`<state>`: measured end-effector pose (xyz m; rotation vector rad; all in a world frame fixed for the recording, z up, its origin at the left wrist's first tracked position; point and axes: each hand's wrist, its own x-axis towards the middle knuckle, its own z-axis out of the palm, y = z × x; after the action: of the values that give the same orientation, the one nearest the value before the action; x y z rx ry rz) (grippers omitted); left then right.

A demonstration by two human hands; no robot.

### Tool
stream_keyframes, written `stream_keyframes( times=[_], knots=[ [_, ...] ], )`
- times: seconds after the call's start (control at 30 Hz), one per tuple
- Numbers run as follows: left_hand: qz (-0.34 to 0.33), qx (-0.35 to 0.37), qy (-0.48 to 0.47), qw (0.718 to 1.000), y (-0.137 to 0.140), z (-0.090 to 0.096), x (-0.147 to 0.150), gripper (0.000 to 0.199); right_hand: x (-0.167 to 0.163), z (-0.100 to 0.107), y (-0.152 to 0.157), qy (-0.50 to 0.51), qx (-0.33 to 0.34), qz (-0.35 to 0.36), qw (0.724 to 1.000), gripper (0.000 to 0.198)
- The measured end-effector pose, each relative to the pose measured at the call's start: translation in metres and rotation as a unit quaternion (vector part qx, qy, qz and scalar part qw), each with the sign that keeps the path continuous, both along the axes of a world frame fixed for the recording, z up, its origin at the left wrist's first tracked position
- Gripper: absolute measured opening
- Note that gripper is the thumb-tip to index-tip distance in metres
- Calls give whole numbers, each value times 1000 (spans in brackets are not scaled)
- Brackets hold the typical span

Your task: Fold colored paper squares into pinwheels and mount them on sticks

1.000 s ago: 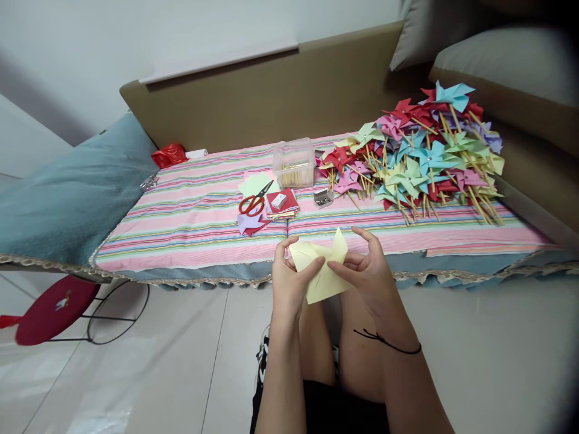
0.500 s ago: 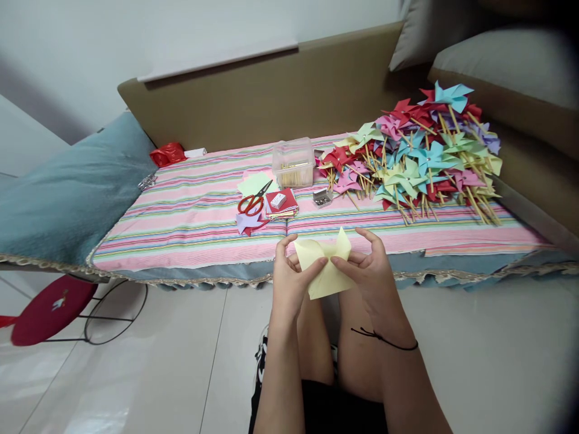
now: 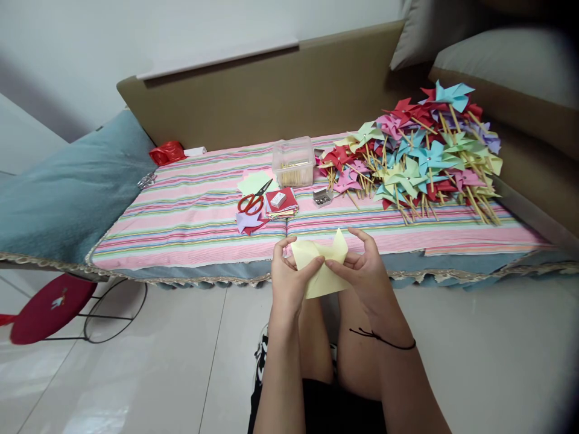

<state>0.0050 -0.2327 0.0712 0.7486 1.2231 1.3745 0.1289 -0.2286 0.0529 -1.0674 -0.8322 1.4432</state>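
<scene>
A pale yellow sheet of plain paper (image 3: 322, 284) is held up in the air between the left grip (image 3: 289, 280) and the right grip (image 3: 367, 277), drawn in near its middle. Its top right corner stands up in a sharp point, the upper edge dips beside it, and the lower part spreads as a flap, its bottom edge rising slightly rightward.

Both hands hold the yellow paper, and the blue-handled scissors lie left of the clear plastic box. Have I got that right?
Not quite: the scissors are red-handled, as the head view shows. The left hand and right hand do hold the yellow paper, and the scissors lie left of the clear plastic box.
</scene>
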Motion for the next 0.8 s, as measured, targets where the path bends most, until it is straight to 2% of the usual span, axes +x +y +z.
stream_keyframes(
  times=[0.4,0.5,0.6,0.7,0.8],
  knots=[
    [0,-3,9,1000,0,1,0,63,0,-2,2,-3,-10,-20,1000,100],
    [-1,5,-19,1000,-1,1,1,52,-1,-4,3,4,-14,-41,999,100],
    [25,15,-35,999,1,-2,-1,40,1,-7,6,3,-21,-63,998,101],
    [54,27,-11,998,4,-8,-6,32,3,-9,8,-4,-25,-78,997,103],
    [43,45,18,998,6,-12,-11,20,4,-11,9,0,-24,-90,996,103]
  ],
)
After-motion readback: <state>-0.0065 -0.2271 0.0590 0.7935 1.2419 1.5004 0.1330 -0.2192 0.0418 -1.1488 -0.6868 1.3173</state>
